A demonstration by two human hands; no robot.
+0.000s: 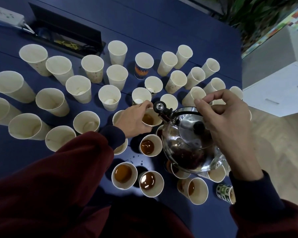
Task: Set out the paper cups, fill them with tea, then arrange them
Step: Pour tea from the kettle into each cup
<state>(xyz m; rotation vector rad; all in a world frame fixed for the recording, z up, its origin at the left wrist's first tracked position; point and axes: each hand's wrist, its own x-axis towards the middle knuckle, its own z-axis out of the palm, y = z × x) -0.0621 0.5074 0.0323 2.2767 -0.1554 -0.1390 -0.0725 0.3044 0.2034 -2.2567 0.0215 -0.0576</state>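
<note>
The kettle [184, 145] partly hides cups [180, 173] beneath it.

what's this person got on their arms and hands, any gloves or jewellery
The left sleeve and right sleeve are loose dark maroon fabric, each with a navy cuff showing at the wrist. The left hand and right hand are bare: no gloves, rings or watch show.

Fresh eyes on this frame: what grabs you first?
A steel kettle sits centre right, tilted by the right hand so its spout hangs over a cup that the left hand grips. Many empty paper cups crowd the blue table behind and to the left. Several tea-filled cups stand nearest the person.
</note>
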